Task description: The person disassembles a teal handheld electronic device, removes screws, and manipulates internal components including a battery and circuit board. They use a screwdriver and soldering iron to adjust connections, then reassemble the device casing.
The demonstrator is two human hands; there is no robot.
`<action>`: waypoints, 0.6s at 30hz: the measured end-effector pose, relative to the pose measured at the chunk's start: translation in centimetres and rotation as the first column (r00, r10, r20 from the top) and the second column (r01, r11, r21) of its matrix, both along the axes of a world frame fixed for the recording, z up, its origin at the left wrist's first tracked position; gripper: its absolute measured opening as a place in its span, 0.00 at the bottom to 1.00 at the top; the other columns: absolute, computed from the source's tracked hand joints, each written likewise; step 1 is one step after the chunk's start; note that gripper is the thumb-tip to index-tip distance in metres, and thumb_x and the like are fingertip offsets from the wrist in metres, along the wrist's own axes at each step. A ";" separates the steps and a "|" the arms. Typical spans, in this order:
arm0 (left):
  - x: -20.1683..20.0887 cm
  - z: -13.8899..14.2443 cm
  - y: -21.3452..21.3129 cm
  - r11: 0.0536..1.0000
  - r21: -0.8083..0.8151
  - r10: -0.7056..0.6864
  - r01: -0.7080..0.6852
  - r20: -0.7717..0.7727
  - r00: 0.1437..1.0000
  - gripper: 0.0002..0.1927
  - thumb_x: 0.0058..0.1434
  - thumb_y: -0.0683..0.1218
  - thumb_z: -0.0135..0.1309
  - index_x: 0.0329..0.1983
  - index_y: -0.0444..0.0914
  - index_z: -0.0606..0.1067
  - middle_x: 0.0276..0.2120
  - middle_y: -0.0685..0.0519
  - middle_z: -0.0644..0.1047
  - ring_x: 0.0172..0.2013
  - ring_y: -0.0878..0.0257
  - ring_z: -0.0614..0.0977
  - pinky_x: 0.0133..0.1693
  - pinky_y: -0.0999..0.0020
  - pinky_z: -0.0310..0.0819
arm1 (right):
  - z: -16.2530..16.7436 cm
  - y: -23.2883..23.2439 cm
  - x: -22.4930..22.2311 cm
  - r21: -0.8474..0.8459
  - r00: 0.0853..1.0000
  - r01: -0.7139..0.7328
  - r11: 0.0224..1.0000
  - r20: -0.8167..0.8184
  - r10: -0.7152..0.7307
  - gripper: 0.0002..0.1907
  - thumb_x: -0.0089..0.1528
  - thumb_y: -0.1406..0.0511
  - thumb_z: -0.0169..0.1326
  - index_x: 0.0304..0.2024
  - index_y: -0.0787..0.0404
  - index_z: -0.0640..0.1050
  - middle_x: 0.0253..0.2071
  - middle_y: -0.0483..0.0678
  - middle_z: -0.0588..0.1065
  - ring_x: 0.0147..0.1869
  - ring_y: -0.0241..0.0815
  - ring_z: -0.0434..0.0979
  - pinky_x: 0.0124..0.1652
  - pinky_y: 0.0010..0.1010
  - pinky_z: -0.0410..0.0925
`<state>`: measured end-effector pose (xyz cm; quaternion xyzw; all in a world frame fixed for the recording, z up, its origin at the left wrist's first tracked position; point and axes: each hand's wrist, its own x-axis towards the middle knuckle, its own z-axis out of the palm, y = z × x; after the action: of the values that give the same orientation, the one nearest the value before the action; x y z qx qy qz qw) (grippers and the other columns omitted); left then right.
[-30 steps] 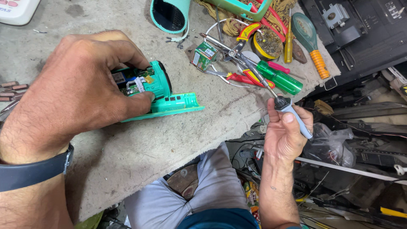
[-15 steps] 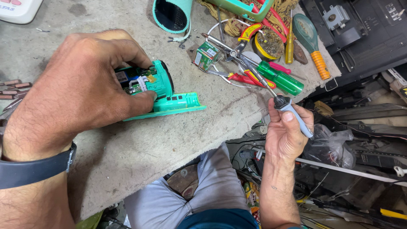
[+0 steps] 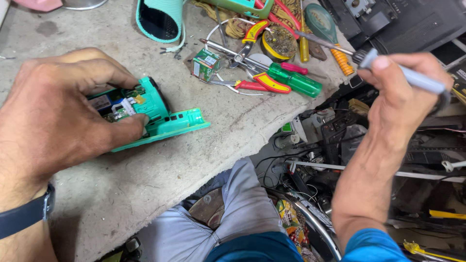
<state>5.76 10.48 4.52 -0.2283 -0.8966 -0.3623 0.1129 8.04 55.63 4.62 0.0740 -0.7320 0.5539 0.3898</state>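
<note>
the opened teal device (image 3: pixel 160 114) lies near the concrete bench's (image 3: pixel 145 194) front edge, gripped by the left hand (image 3: pixel 63 116). the right hand (image 3: pixel 403 92) clasps a grey soldering iron (image 3: pixel 412 77) past the bench's right edge. green screwdriver (image 3: pixel 293 80), pliers (image 3: pixel 252 86) and teal shell (image 3: pixel 160 19) lie behind.

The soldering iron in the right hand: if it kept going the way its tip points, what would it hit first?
Probably the orange-handled screwdriver. The right hand aims the soldering iron up-left toward the tool pile, tip just beside that handle; depth is unclear, so it might pass above.

Opened teal device (image 3: pixel 160 114) flat on bench; grey soldering iron (image 3: pixel 412 77) raised.
</note>
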 end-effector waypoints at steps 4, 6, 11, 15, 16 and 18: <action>0.0 -0.3 0.2 1.000 -0.020 -0.009 0.007 -0.086 0.996 0.21 0.39 0.42 0.71 0.39 0.34 0.82 0.36 0.49 0.82 0.31 0.58 0.83 0.34 0.65 0.76 | 3.4 0.2 -2.6 0.411 0.978 -0.042 0.911 0.202 -0.046 0.07 0.63 0.73 0.69 0.37 0.69 0.81 0.34 0.49 0.79 0.34 0.32 0.77 0.37 0.18 0.70; -0.1 -0.5 0.2 1.000 -0.018 0.013 -0.015 -0.069 0.998 0.22 0.39 0.42 0.72 0.39 0.34 0.82 0.37 0.50 0.82 0.31 0.58 0.83 0.34 0.65 0.76 | 4.4 -0.5 -3.0 0.500 0.975 -0.059 0.864 0.216 -0.058 0.08 0.63 0.72 0.70 0.36 0.66 0.81 0.34 0.45 0.79 0.33 0.28 0.76 0.35 0.15 0.68; -0.3 -0.9 0.2 0.998 -0.057 0.003 -0.010 -0.124 0.992 0.22 0.38 0.42 0.72 0.38 0.33 0.82 0.37 0.48 0.82 0.32 0.57 0.83 0.35 0.65 0.77 | 6.2 -1.7 -2.8 0.513 0.972 -0.111 0.851 0.236 -0.016 0.07 0.64 0.73 0.69 0.37 0.68 0.81 0.33 0.47 0.79 0.32 0.28 0.76 0.35 0.16 0.67; -0.2 -0.7 0.0 0.999 -0.029 -0.039 0.035 -0.150 0.988 0.24 0.37 0.42 0.72 0.39 0.32 0.81 0.38 0.47 0.82 0.33 0.57 0.83 0.35 0.65 0.76 | 6.2 -1.8 -3.9 0.532 0.971 -0.100 0.841 0.236 -0.034 0.08 0.63 0.71 0.70 0.35 0.66 0.81 0.32 0.45 0.78 0.31 0.28 0.74 0.33 0.17 0.65; -0.2 -0.6 0.1 0.999 -0.038 -0.026 0.021 -0.128 0.991 0.24 0.37 0.42 0.72 0.39 0.33 0.81 0.38 0.48 0.82 0.33 0.57 0.83 0.35 0.65 0.76 | 6.1 -1.6 -4.3 0.542 0.967 -0.111 0.833 0.252 -0.035 0.08 0.62 0.71 0.70 0.35 0.66 0.81 0.32 0.44 0.78 0.32 0.27 0.74 0.33 0.16 0.66; -0.1 -0.6 0.1 0.998 -0.055 0.002 -0.007 -0.087 0.996 0.24 0.37 0.42 0.73 0.39 0.33 0.82 0.38 0.48 0.82 0.31 0.58 0.83 0.33 0.65 0.76 | 6.2 -1.1 -5.0 0.562 0.959 -0.134 0.816 0.282 -0.036 0.08 0.61 0.71 0.69 0.35 0.64 0.80 0.32 0.42 0.78 0.32 0.26 0.75 0.32 0.14 0.66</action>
<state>5.61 10.62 3.94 -0.2448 -0.9010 -0.3270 0.1461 3.08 54.57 10.79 0.1283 -0.9102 0.3214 0.2274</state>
